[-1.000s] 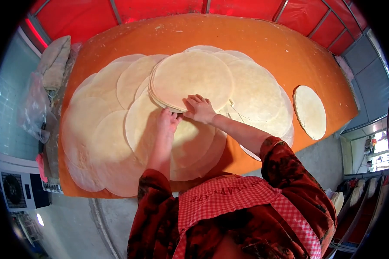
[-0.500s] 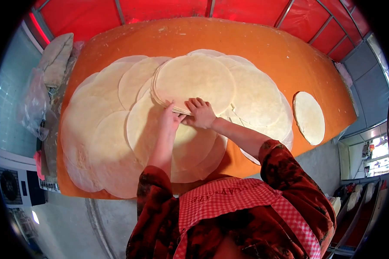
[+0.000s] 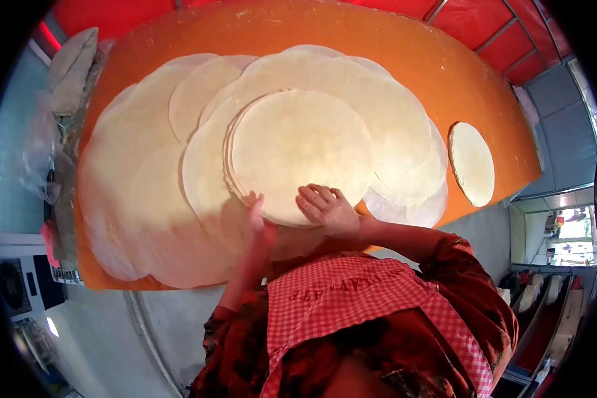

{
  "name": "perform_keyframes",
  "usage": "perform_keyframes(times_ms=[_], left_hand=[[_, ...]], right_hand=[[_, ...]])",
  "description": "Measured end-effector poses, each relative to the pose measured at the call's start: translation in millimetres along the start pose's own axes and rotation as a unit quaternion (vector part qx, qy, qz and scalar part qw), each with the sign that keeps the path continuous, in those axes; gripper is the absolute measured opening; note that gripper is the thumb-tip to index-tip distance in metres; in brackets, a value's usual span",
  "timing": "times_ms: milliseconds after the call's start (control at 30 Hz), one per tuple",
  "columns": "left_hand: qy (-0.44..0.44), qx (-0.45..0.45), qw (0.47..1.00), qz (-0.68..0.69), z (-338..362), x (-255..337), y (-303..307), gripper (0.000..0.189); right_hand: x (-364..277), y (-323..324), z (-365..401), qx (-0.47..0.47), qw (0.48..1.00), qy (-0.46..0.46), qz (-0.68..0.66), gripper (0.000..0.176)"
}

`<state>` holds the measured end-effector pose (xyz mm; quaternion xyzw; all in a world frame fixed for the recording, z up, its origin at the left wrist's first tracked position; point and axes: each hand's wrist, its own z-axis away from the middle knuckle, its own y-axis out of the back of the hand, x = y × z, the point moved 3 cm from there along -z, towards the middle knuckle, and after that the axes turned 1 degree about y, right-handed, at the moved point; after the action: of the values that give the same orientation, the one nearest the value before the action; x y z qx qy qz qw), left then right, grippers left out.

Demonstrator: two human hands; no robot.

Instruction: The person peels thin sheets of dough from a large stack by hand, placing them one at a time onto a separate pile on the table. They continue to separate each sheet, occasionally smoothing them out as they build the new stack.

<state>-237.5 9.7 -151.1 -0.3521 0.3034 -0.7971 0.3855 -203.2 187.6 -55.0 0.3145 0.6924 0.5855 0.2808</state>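
A stack of thin round dough sheets (image 3: 298,149) lies on top of other overlapping pale round sheets (image 3: 132,179) spread across the orange table. At its near left edge is my left hand (image 3: 257,225), the thumb up against the rim and the other fingers hidden below it. My right hand (image 3: 330,211) grips the near right edge, with bent fingers on the top sheet and the thumb out of sight. Several sheet edges show as layers along the stack's left side.
A smaller stack of round sheets (image 3: 471,164) sits apart on the right of the orange table (image 3: 411,40). Folded cloth (image 3: 73,69) and clear plastic bags (image 3: 40,152) lie at the left edge. Red panels (image 3: 471,23) stand behind the table.
Both hands have drawn the stack toward my body, so it covers more of the near sheets. My hands have moved apart along its near edge. The view has shifted slightly.
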Motion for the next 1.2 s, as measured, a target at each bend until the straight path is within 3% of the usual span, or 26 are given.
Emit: perform_keyframes(times_ms=[67, 100, 133, 167, 200, 267, 300, 400, 500, 567, 633, 733, 800, 833, 933, 967, 1033, 1133, 1167, 1200], left_hand=[[0.034, -0.03, 0.998, 0.042, 4, 4, 1, 0.04], [0.03, -0.03, 0.999, 0.022, -6, 0, 9, 0.041], [0.02, -0.029, 0.999, 0.003, -13, -3, 11, 0.043], [-0.013, -0.024, 0.998, -0.053, -14, -2, 9, 0.043], [-0.049, -0.012, 0.993, -0.108, -10, -2, 10, 0.045], [-0.113, -0.013, 0.972, -0.208, -7, 0, 22, 0.044], [-0.14, -0.028, 0.956, -0.255, -13, -1, 35, 0.043], [-0.222, -0.073, 0.911, -0.341, -35, -7, 57, 0.054], [-0.295, -0.08, 0.835, -0.457, -29, -3, 49, 0.054], [-0.248, -0.027, 0.879, -0.406, -15, 3, 33, 0.043], [-0.094, 0.074, 0.975, -0.186, -8, 4, 6, 0.032], [-0.106, 0.031, 0.982, -0.155, -5, -1, -2, 0.023], [-0.126, 0.052, 0.973, -0.188, -5, -4, -1, 0.018], [-0.133, 0.058, 0.971, -0.191, -11, -5, 1, 0.018], [-0.13, 0.07, 0.958, -0.244, -1, 1, -10, 0.023], [-0.128, 0.074, 0.952, -0.269, 5, 5, -14, 0.027], [-0.077, 0.015, 0.992, -0.101, 0, 2, -6, 0.036], [-0.034, -0.039, 0.998, 0.02, 5, 7, -2, 0.045], [-0.026, -0.045, 0.998, 0.028, 8, 7, 0, 0.046], [-0.018, -0.051, 0.998, 0.036, 10, 7, 3, 0.048]], right_hand=[[9, 13, -6, 0.028, 0.996, -0.027, -0.082, 0.053], [35, 1, -4, 0.06, 0.973, -0.089, -0.207, 0.061], [57, 19, -9, 0.174, 0.959, -0.126, -0.185, 0.052], [101, -2, -6, 0.258, 0.926, -0.221, -0.168, 0.04], [137, -3, -7, 0.306, 0.924, -0.22, -0.06, 0.039], [200, -41, 8, 0.209, 0.868, -0.436, -0.116, 0.05], [221, -57, 11, 0.14, 0.831, -0.492, -0.217, 0.053], [210, -61, 10, 0.083, 0.858, -0.494, -0.116, 0.052], [221, -75, 23, 0.228, 0.882, -0.412, -0.026, 0.051], [224, -71, 19, 0.155, 0.875, -0.454, -0.071, 0.052], [227, -68, 18, 0.109, 0.871, -0.467, -0.107, 0.056], [238, -69, 30, 0.093, 0.878, -0.448, -0.143, 0.062], [239, -70, 32, 0.11, 0.882, -0.426, -0.166, 0.064], [223, -55, 28, 0.051, 0.853, -0.468, -0.226, 0.068], [210, -55, 20, 0.058, 0.863, -0.484, -0.134, 0.065], [204, -47, 15, 0.068, 0.889, -0.45, -0.049, 0.061], [179, -20, -4, 0.091, 0.917, -0.369, 0.12, 0.054], [140, -21, -44, 0.257, 0.938, -0.226, -0.054, 0.045], [112, -22, -58, 0.173, 0.918, -0.262, -0.242, 0.043], [72, -17, -67, 0.083, 0.857, -0.288, -0.42, 0.042]])
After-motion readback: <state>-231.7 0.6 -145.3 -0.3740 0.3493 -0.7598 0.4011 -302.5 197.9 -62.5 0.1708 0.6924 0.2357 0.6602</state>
